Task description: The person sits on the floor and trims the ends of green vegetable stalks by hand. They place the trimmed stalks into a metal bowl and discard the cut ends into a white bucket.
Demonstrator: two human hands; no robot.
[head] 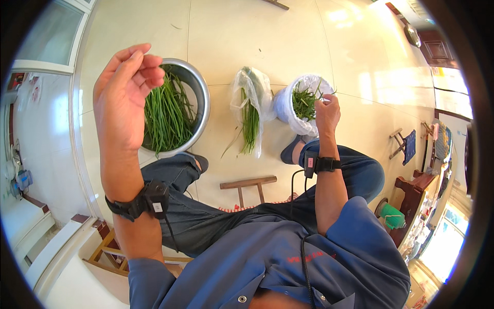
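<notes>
My left hand (125,83) is raised over the left edge of a round metal basin (204,104), its fingers loosely curled and nothing visible in them. Long green chives (170,116) lie heaped inside the basin, which the hand and wrist partly hide. At the rim of a bin lined with a white plastic bag (285,106), my right hand (328,114) pinches a few thin chive scraps (321,94). More cut green scraps (303,103) fill the bin. Between the two containers, a bunch of chives (250,127) lies on the floor, partly inside a clear plastic bag (262,87).
A wooden stool frame (249,182) stands between my legs. Cables hang from the black wrist devices (156,197). A folding stool with a blue seat (409,146) stands at right, near dark wooden furniture (415,189). A white-framed glass door (48,34) is at upper left.
</notes>
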